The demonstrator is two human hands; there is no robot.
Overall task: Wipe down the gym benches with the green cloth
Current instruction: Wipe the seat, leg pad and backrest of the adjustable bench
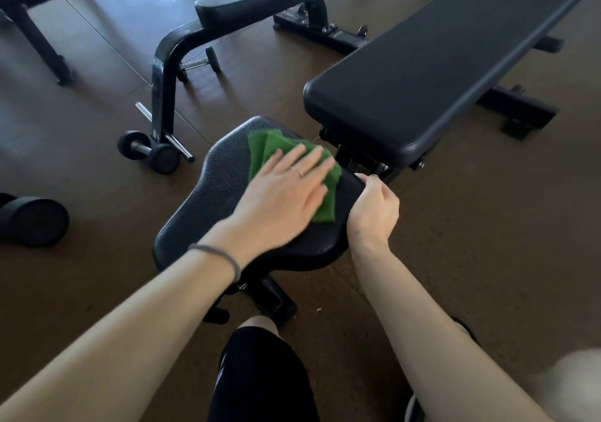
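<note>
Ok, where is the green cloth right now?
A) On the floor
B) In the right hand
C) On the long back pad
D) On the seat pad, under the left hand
D: the left hand presses the green cloth flat on the seat pad.

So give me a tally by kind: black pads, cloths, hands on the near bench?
Black padded cushions: 2, seat pad and long back pad
Green cloths: 1
Hands: 2, left hand and right hand
Total: 5

Cloth on seat pad
</note>
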